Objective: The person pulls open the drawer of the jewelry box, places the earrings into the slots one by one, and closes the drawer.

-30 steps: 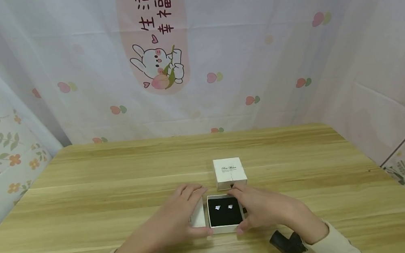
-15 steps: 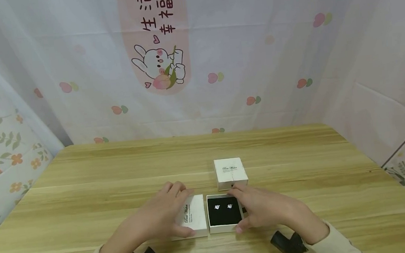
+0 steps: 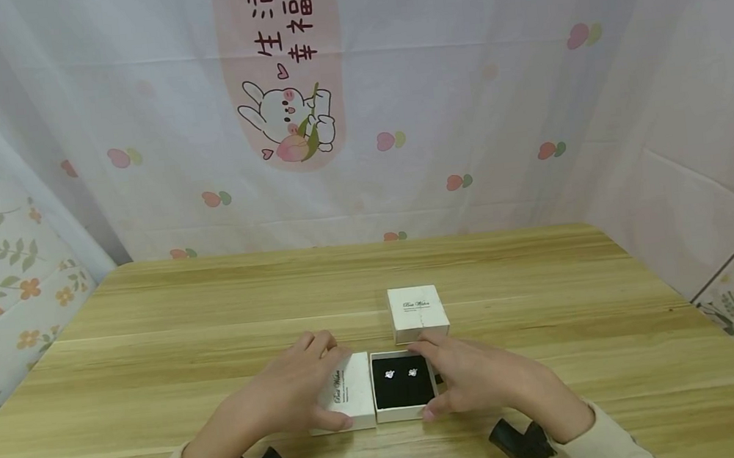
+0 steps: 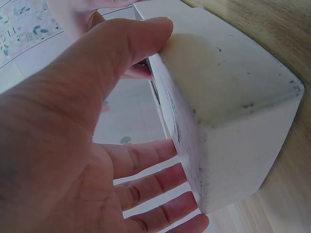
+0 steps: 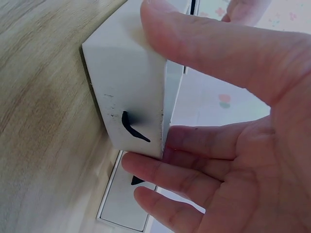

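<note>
A white jewelry box drawer [image 3: 401,415] with a black insert stands open-topped on the table. Two small silvery stud earrings [image 3: 390,375] sit in the insert. My right hand [image 3: 470,374] grips the drawer, thumb at the near side and fingers at the far side. A black pull tab [image 5: 131,128] sticks out of its end wall in the right wrist view. Directly left of the drawer lies a white box [image 3: 359,390] printed "Best Wishes". My left hand [image 3: 290,395] holds this box, thumb on its near edge and fingertips at the far edge.
A second white "Best Wishes" box [image 3: 417,308] sits just behind the drawer, close to my right fingertips. All of it stands on a wood-grain table [image 3: 228,301] with a printed cloth [image 3: 461,102] hanging behind.
My left hand has shifted left, off the drawer's edge, uncovering the white box's printed top. The right hand has slid the drawer slightly left, up against that box.
</note>
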Demonstrator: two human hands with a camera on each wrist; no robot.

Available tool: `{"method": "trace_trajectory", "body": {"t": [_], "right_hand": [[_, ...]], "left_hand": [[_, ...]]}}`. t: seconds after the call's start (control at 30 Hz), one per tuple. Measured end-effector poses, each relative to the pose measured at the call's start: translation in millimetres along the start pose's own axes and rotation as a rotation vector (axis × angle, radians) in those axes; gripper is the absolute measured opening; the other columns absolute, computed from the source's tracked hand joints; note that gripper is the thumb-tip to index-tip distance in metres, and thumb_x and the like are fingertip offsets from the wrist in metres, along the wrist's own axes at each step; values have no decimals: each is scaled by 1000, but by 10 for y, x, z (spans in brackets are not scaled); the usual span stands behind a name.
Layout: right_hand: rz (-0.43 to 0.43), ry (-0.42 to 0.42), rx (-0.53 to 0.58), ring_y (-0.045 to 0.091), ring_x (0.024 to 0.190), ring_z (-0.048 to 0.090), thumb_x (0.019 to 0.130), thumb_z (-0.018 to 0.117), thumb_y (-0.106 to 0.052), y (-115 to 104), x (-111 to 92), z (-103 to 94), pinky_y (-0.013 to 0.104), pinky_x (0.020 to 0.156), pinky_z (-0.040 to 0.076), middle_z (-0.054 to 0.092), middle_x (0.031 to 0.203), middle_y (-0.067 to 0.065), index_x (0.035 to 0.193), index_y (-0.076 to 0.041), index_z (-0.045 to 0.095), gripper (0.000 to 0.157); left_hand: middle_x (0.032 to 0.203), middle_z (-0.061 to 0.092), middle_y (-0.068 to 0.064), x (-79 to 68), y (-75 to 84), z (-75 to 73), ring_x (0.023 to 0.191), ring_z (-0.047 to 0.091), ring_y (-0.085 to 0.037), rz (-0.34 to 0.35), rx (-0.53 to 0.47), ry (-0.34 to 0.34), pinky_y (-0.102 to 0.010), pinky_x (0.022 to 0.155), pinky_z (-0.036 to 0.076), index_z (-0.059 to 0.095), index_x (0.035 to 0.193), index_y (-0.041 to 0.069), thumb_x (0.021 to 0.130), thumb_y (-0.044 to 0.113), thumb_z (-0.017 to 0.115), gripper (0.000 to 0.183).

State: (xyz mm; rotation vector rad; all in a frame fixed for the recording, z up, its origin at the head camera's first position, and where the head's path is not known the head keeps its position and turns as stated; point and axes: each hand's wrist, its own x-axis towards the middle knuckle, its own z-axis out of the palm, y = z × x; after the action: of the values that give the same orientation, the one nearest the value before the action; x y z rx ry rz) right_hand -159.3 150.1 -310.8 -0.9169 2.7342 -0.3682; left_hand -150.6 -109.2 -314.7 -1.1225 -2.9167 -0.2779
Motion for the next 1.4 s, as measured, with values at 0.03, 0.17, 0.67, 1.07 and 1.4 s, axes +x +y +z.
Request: {"method": "trace_trajectory", "body": {"t": [0.03,0.17,0.67,1.07,1.4], "right_hand": [[0,1,-1,19,109,55,72,76,-43,-2,1,-1,40,94,46,47,127,4,133,-1,45,81],[-6,1,-6,19,110,54,72,76,-44,-11,4,2,39,94,46,47,127,4,133,-2,45,80],[-2,-3,-12,14,103,55,74,75,-44,7,12,22,37,92,48,46,130,2,135,-3,44,79],[-33,2,-27,17,108,54,75,73,-44,8,29,54,36,94,47,45,130,3,136,-2,43,79],[-49,11,-3,19,115,51,77,73,-42,-2,43,73,38,99,44,43,135,3,136,-2,43,78]], "left_hand": [[108,48,-1,-1,0,-2,92,41,-16,-1,-2,-1,-28,73,42,53,124,8,69,48,76,72],[107,47,0,-3,5,-2,92,40,-16,-4,-6,-2,-28,74,42,53,124,9,69,47,76,71],[106,47,0,-7,10,6,92,40,-15,-9,-10,-9,-27,74,42,53,124,9,70,47,76,70],[109,47,-1,0,5,7,94,40,-16,-14,-10,-33,-30,78,43,53,125,8,72,48,75,70],[110,48,-1,4,-10,-8,93,41,-16,4,-8,-41,-30,78,43,53,126,8,73,49,73,70]]}}
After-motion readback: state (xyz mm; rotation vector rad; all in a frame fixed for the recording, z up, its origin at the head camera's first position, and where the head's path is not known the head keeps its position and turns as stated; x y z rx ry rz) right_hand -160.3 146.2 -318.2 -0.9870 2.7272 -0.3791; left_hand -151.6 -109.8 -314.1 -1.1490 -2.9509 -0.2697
